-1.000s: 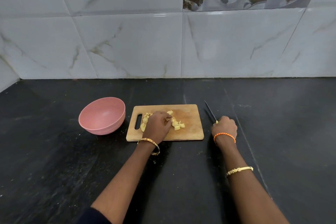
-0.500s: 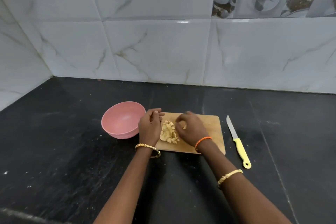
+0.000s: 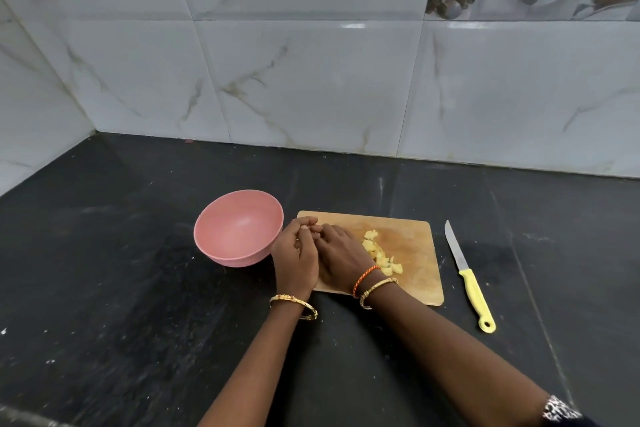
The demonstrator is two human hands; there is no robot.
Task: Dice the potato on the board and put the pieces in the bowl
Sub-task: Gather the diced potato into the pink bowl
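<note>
A wooden cutting board lies on the black counter, with a pink bowl just left of it; nothing shows inside the bowl. My left hand and my right hand are cupped together over the board's left end, fingertips touching, right beside the bowl's rim. They close around a scoop of diced potato, which the fingers mostly hide. More yellow potato pieces lie loose on the board just right of my right hand.
A knife with a yellow handle lies on the counter right of the board, blade pointing away from me. The tiled wall runs behind, and a side wall meets it at the far left corner.
My right hand put the knife down right of the board and joined the left over the pieces. Both hands then slid left toward the bowl, pressed together, leaving some pieces behind.
</note>
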